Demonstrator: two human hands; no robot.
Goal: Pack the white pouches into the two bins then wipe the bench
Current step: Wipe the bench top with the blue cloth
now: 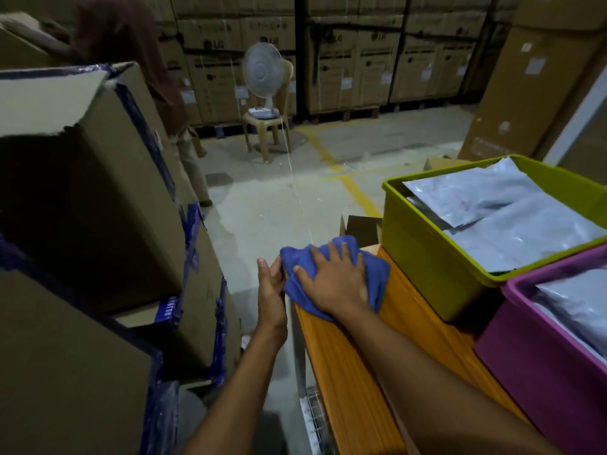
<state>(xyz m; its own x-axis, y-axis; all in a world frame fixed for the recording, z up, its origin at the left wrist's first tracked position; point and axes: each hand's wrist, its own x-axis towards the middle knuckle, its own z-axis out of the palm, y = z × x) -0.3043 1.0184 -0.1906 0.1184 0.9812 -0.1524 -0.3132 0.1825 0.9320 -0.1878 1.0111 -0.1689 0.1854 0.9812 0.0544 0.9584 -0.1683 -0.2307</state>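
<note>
**Inspector:** Status, nearest item first.

**Onlooker:** Purple bin (pixel 538 366) at four o'clock, closest to the person, holds white pouches (pixel 578 300). Beyond it, at two o'clock, the green bin (pixel 437 257) is filled too, with flat pouches up near its rim. I see no loose pouches on the bench (pixel 348 372); the visible strip of orange top is bare. I'd judge packing done, though the bench to the right of the bins is out of view.

**Inspector:** And the wiping?

**Onlooker:** In hand. The blue cloth (pixel 377 270) sits at the far left corner of the bench, about twelve o'clock from the person, just beside the green bin. How much surface has been covered I cannot tell; the top shows no wet marks either way.

**Inspector:** Hand poses.

**Onlooker:** Right hand (pixel 335 277) lies flat on the cloth, fingers spread, palm pressing down, arm stretched forward across the bench. Left hand (pixel 271 290) stands edge-on at the bench's left side, fingers together and nearly straight, touching the cloth's overhanging edge. Whether it pinches the cloth or only steadies it, I cannot tell.

**Inspector:** Remaining?

**Onlooker:** Likely the near length of the bench.
</note>
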